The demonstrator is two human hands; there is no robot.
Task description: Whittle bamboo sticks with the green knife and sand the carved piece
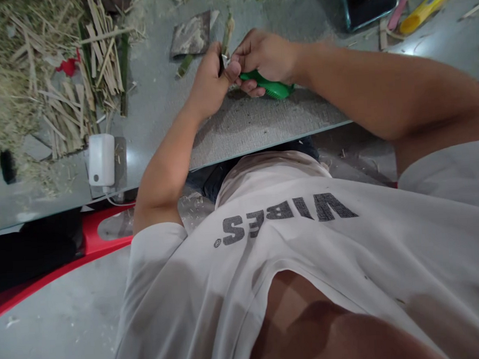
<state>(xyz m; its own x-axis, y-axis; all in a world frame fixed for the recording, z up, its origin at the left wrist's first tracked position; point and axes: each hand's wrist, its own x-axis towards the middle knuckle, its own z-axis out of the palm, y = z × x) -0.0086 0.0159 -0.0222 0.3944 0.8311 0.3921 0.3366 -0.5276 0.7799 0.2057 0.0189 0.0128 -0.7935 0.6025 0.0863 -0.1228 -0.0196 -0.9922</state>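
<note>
Fingers (251, 85), mine. Left hand (208, 84): closed on a stick (228, 32), its end poking out beyond my grip, over the table (149, 71). Right hand (271, 54): wrapped round a green handle (272, 86), working end mostly hidden. Hazard: left thumb (232, 70), touching the right hand; pushing too hard could make the tool slip and nick it. Nearby: one flat scrap (191, 36). Leftward: cut strips (105, 60), white plug (102, 161).

The handle (273, 86) is green, the sticks (105, 50) tan, and the shirt (291, 252) white with black lettering (330, 207).
</note>
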